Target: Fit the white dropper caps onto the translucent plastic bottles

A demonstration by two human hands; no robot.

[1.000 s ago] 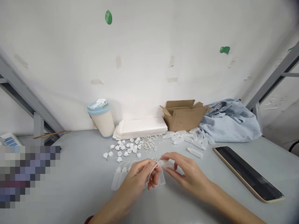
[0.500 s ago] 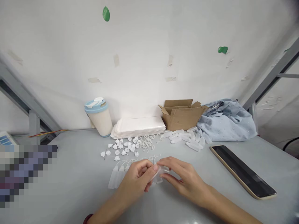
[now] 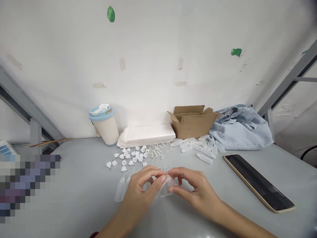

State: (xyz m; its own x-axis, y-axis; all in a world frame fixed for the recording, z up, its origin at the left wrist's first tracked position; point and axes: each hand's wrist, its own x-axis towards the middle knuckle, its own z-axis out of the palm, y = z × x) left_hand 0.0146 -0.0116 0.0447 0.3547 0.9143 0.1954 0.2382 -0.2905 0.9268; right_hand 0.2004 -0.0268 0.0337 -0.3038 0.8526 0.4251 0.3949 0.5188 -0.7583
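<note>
Our left hand (image 3: 135,189) and right hand (image 3: 198,189): fingers pinch one bottle (image 3: 168,182) | Place: between them, over bench (image 3: 74,201), near row of bottles (image 3: 120,191) | Risk, we judge: slick plastic, uneven pinch; slip could knock row askew.

A cup (image 3: 105,130), a stack (image 3: 148,134), a box (image 3: 195,127) and a cloth (image 3: 244,132) line the back of the tabletop (image 3: 74,191), left to right. Before them lie caps (image 3: 124,162), cords (image 3: 154,152) and tubes (image 3: 204,159). At lower center, the left hand (image 3: 138,190) and right hand (image 3: 198,188); at lower right, a phone (image 3: 259,183).
</note>
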